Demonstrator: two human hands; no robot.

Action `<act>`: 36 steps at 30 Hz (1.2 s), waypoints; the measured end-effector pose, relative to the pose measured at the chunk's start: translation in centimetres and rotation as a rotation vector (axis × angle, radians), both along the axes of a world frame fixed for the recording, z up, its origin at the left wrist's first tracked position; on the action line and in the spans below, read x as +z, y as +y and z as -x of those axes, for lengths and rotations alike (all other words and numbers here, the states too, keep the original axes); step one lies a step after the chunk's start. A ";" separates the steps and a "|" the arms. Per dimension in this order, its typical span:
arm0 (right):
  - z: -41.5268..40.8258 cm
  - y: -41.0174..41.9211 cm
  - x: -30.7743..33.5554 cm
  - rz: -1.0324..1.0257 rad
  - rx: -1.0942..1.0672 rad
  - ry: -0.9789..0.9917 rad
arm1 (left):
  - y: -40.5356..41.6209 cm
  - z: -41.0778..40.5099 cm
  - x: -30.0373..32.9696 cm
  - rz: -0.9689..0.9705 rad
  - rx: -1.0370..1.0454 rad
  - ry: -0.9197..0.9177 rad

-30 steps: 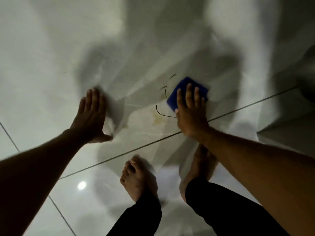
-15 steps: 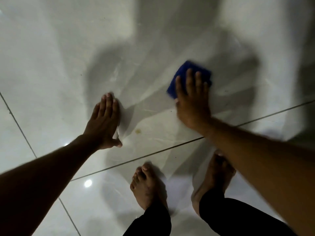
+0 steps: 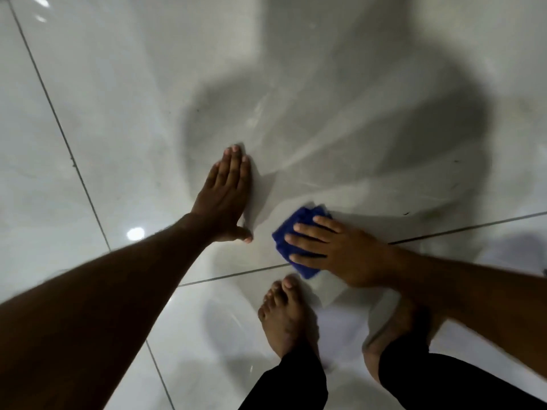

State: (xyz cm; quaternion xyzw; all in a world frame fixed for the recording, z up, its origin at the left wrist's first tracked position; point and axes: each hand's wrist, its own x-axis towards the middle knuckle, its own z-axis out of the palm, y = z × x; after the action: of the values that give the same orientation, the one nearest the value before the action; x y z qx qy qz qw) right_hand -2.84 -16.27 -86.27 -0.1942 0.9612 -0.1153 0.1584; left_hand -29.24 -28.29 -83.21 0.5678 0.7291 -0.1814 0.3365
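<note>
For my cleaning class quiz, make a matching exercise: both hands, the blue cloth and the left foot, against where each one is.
1 left hand
2 right hand
3 blue cloth
4 left foot

a pinned under a hand
b flat on the bare floor
c pressing the cloth
d toes just short of the grout line

Pairs: 1-b, 2-c, 3-a, 4-d

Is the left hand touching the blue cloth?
No, the left hand lies flat on the floor, apart from the cloth, which the right hand presses down.
</note>
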 end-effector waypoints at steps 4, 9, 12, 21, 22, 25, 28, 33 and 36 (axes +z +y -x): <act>1.8 3.8 -1.3 -0.126 -0.274 0.067 | 0.0 0.1 0.1 -0.002 -0.005 0.012; 1.7 -4.1 0.1 0.005 -0.382 -0.015 | -0.5 -0.3 0.5 0.002 0.029 0.046; -5.5 4.7 -0.4 -0.093 -0.075 0.002 | -0.2 -1.6 0.9 -0.007 -0.011 0.055; -8.7 4.2 0.2 -0.087 -0.717 -0.057 | 9.3 -9.3 -0.8 -0.085 -0.107 -0.067; -11.4 6.8 0.3 -0.077 -0.401 -0.026 | 9.4 -9.4 -0.8 -0.069 -0.116 -0.059; -16.2 16.8 -0.5 -0.260 -0.411 -0.050 | 9.2 -9.4 -0.7 -0.056 -0.119 -0.041; -11.4 14.1 -0.9 -0.297 -1.417 -0.142 | 9.2 -9.3 -0.9 -0.060 -0.135 -0.050; -11.1 7.6 -1.5 -0.055 -0.401 -0.018 | 8.6 -9.1 -0.2 -0.078 -0.108 0.006; -15.1 13.4 -1.7 -0.181 -0.497 0.015 | 7.5 -9.4 0.2 -0.116 -0.008 0.065</act>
State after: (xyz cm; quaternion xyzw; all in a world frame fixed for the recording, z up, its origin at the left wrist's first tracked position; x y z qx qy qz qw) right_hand 12.24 -2.90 -87.92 0.0621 0.9869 -0.0628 0.1350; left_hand -19.80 -20.80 -82.98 0.5831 0.7465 -0.1585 0.2784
